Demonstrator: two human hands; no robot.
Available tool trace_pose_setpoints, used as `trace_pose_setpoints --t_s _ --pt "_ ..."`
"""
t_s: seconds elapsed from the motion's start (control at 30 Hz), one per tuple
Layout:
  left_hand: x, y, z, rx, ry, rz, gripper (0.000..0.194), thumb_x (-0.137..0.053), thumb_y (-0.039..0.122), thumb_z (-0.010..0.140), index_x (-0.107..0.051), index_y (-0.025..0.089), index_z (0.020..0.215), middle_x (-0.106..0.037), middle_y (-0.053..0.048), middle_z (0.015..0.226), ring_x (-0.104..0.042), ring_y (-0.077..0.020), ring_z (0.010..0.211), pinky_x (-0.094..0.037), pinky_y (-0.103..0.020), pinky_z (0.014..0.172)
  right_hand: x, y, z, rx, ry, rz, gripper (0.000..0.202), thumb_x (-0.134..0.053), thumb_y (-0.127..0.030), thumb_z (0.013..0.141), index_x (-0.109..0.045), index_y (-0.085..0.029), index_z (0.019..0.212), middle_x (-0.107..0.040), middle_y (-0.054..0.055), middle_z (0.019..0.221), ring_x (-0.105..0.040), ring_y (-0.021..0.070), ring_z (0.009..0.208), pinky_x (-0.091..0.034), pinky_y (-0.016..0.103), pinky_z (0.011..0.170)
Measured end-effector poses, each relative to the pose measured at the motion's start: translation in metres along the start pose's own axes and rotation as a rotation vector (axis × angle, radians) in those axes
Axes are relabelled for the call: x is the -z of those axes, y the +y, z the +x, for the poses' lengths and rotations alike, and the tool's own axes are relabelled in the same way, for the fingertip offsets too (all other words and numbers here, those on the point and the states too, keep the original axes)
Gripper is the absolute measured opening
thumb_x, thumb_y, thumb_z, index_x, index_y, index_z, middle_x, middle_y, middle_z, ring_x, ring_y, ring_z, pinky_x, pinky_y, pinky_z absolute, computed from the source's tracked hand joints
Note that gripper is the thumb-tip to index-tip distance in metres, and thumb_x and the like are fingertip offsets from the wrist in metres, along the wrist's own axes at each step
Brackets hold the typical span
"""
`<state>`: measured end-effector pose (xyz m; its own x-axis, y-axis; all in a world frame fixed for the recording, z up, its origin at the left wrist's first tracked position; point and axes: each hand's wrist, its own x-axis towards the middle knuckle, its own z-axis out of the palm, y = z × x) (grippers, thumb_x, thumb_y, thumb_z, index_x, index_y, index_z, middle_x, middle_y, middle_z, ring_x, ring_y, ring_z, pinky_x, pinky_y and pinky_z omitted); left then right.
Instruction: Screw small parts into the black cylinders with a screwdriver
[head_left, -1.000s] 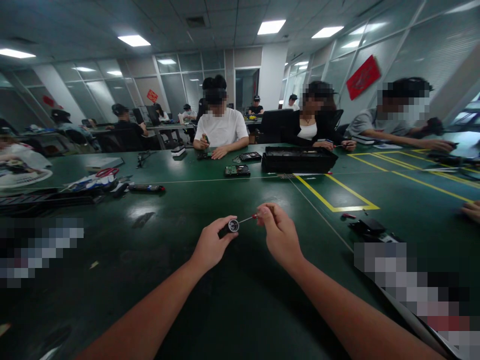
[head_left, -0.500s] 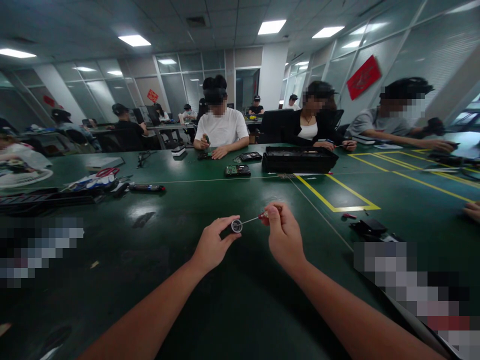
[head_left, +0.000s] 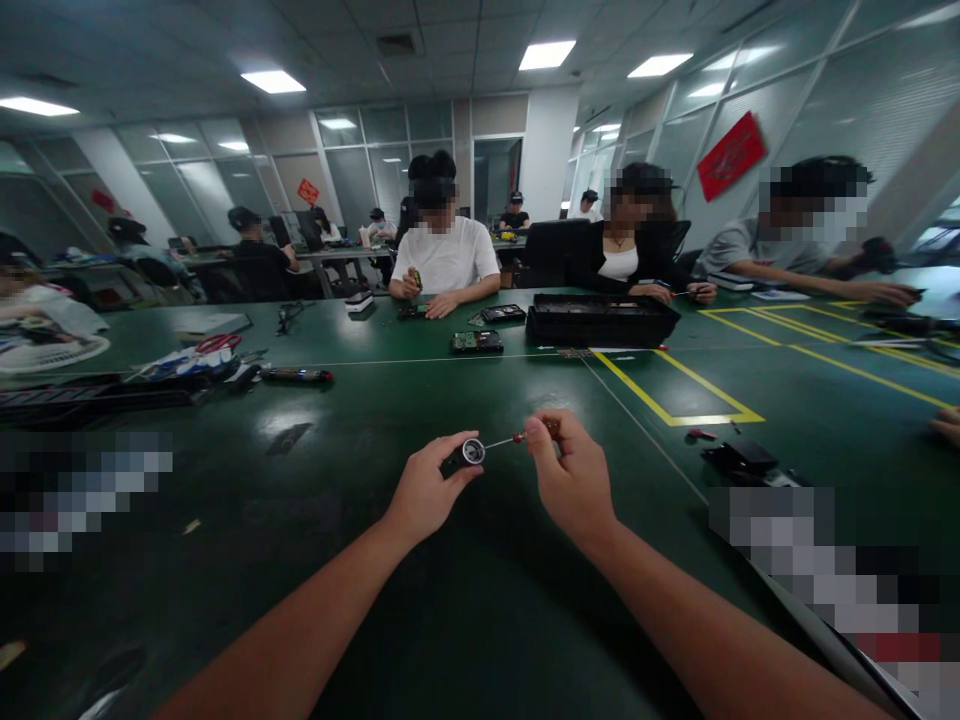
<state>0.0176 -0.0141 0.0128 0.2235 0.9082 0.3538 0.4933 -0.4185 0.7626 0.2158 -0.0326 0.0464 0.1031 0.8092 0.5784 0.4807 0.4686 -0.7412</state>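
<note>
In the middle of the head view, my left hand [head_left: 429,490] is closed around a small black cylindrical part [head_left: 454,462] with a pale round rim facing me. My right hand [head_left: 571,465] grips a screwdriver [head_left: 519,438] by its red handle, most of which the fingers hide. Its thin metal shaft points left and its tip meets the rim of the cylinder; whether it touches anything inside is too small to tell. Both hands are raised over the green table [head_left: 360,620].
A long black housing [head_left: 602,320] stands at the table's far side, beside a hard drive with a green circuit board [head_left: 477,342]. Another screwdriver [head_left: 296,376] and red-handled scissors [head_left: 217,344] lie to the left. Black parts [head_left: 750,460] lie right. Co-workers sit opposite.
The cylinder has turned a little in my left hand, so more of its black side shows. My right-hand fingers have shifted around the screwdriver handle.
</note>
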Motion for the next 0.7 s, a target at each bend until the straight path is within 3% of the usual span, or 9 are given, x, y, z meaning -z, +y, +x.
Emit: trace_pose_setpoints --t_s 0.2,0.37,0.57,0.7 --pt "-0.0015 -0.0014 0.0007 -0.004 -0.005 -0.007 0.042 -0.072 0.02 0.084 -0.066 0.027 0.125 -0.069 -0.004 0.125 -0.062 -0.0239 0.119 -0.045 -0.045 0.108 0.0004 -0.0036 -0.0009 0.026 -0.07 -0.028 0.021 -0.047 -0.037 0.1 -0.061 -0.022 0.096 -0.063 -0.001 0.068 -0.055 0.0143 0.055 -0.039 0.027 0.054" --pt "-0.0019 -0.0013 0.001 -0.005 -0.002 -0.011 0.042 -0.073 0.017 0.083 -0.068 0.027 0.123 -0.07 -0.004 0.123 -0.063 -0.0232 0.117 -0.046 -0.043 0.107 0.0032 -0.0021 -0.0006 0.02 -0.126 -0.007 0.019 -0.042 -0.028 0.099 -0.059 -0.022 0.096 -0.063 -0.001 0.073 -0.058 0.0154 0.061 -0.041 0.028 0.057" --pt "-0.0033 -0.0023 0.0001 -0.032 -0.022 0.017 0.042 -0.074 0.019 0.082 -0.068 0.028 0.123 -0.07 -0.005 0.123 -0.063 -0.0244 0.117 -0.046 -0.045 0.107 0.0007 -0.0014 0.0008 0.007 -0.103 -0.059 0.024 -0.048 -0.04 0.099 -0.061 -0.023 0.088 -0.065 0.0 0.069 -0.059 0.0162 0.058 -0.041 0.028 0.056" --pt "-0.0033 -0.003 0.0 -0.021 -0.011 0.014 0.043 -0.073 0.019 0.082 -0.068 0.029 0.124 -0.07 -0.005 0.123 -0.063 -0.0249 0.117 -0.046 -0.046 0.106 -0.0001 -0.0012 -0.0006 0.044 -0.114 -0.065 0.019 -0.045 -0.031 0.099 -0.06 -0.022 0.104 -0.068 0.002 0.079 -0.064 0.018 0.068 -0.045 0.03 0.062"
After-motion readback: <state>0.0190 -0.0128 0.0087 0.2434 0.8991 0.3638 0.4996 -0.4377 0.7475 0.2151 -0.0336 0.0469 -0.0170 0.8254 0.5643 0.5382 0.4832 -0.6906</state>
